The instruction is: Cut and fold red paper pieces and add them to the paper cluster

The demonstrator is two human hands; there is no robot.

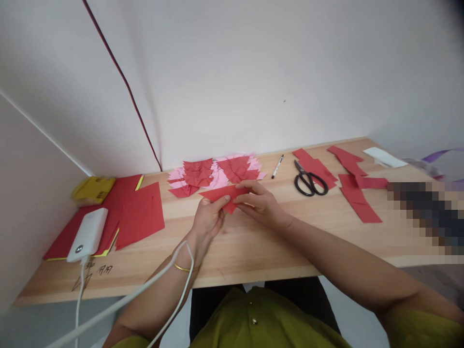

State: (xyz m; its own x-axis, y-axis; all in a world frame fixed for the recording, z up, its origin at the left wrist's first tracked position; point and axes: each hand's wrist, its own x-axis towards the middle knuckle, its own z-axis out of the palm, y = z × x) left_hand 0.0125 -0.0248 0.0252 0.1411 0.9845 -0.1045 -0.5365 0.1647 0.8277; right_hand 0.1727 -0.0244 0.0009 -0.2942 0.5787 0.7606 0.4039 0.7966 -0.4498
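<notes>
A folded piece of red paper (213, 194), roughly triangular with its point downward, is held between both hands above the table. My left hand (210, 212) pinches it, thumb on top. The fingers of my right hand (263, 205) close on its right side. Just behind the hands lies a pile of folded red and pink paper pieces (197, 173), spread in two overlapping clusters along the wall side of the wooden table (250, 258).
Black scissors (311, 183) rest on red paper strips (357, 198) at the right, near a pen (277, 166). On the left lie red sheets (142, 217), a white power bank (89, 232) and a yellow packet (94, 189). A white cable (134, 296) crosses my left forearm.
</notes>
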